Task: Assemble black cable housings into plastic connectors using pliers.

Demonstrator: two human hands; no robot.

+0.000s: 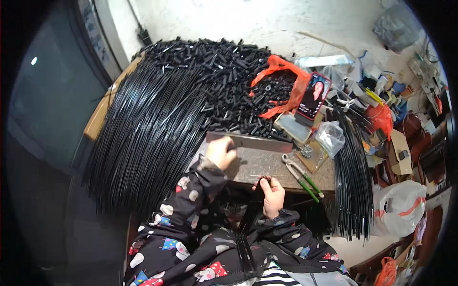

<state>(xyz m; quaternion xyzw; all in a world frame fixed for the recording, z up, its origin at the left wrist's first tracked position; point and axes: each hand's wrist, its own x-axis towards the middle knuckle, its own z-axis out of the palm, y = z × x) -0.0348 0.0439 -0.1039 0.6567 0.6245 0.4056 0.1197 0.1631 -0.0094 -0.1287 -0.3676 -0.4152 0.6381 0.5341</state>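
My left hand (pixel 220 153) is over the bench by a long grey metal strip (pixel 253 141), its fingers curled together. Something dark shows at its fingertips, too small to name. Lower and to the right, my right hand (pixel 272 196) closes round a bundle of thin black cables (pixel 265 178). Fine bare ends stick out of the bundle toward the left. More black strands (pixel 245 252) lie across my lap. Behind the strip rises a large heap of short black tubular parts (pixel 224 71). A thick sheaf of long black cables (pixel 148 138) spreads over the bench's left side.
Green-handled pincers (pixel 301 177) lie right of my right hand. Beyond them are a clear plastic bag (pixel 330 138), a lit phone (pixel 313 97) and an orange bag (pixel 298 88) of small dark parts. Another cable bundle (pixel 353 181) hangs at the right edge, beside a white bag (pixel 400 209).
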